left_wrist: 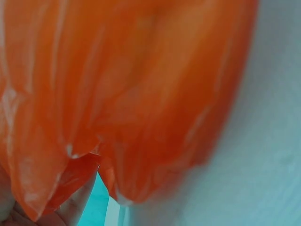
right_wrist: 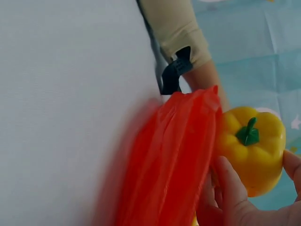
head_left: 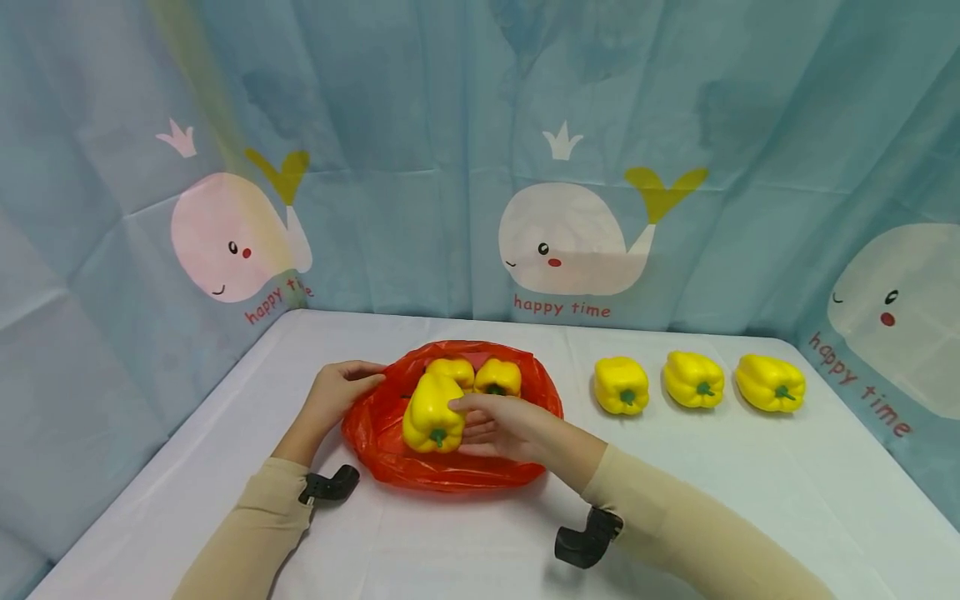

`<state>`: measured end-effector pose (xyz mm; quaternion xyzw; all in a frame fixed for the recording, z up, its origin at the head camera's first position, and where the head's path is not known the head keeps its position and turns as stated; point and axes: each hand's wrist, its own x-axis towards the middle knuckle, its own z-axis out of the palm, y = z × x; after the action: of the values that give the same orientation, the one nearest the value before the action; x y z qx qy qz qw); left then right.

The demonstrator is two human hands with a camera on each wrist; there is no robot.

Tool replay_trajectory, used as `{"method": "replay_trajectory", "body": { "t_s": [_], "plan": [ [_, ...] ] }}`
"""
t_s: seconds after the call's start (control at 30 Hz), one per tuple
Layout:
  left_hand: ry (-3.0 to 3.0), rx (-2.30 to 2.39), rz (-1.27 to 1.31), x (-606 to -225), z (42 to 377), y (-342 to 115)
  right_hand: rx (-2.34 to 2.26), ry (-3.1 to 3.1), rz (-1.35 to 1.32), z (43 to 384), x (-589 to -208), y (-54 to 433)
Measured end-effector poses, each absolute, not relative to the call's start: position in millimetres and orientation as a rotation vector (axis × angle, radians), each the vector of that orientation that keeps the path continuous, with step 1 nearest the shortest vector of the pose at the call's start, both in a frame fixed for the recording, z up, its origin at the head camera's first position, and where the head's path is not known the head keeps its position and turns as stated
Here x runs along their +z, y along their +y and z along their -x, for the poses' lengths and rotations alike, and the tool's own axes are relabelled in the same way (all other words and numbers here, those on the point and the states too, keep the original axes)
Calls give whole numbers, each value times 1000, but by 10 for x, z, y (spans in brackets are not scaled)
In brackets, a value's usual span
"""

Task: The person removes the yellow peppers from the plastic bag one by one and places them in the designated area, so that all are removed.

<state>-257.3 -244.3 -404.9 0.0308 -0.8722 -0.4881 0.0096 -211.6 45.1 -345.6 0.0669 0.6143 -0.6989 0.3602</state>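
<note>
My right hand grips a yellow bell pepper with a green stem above the opening of a red plastic bag. Thumb and fingers lie on either side of the pepper in the right wrist view. At the bag's left rim, my left hand pinches the plastic and keeps that side up; the crumpled bag wall covers most of the left wrist view and hides much of that hand. Two more yellow bell peppers, one left and one right, lie inside the bag toward its back.
Three yellow bell peppers stand in a row on the right of the white table: a near one, a middle one and a far-right one. A blue curtain with printed whales hangs behind the table and along its sides.
</note>
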Motion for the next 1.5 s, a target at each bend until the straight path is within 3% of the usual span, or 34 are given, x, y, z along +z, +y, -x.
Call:
{"method": "replay_trajectory", "body": {
  "t_s": [1.03, 1.5],
  "plan": [
    [-2705, -1517, -42, -4075, 2598, -2467, -1725, 1760, 61, 1873, -3077, 1439],
    [-2710, -1505, -33, -4077, 2596, -2474, -1750, 1779, 6, 1848, -3037, 1927]
  ]
}}
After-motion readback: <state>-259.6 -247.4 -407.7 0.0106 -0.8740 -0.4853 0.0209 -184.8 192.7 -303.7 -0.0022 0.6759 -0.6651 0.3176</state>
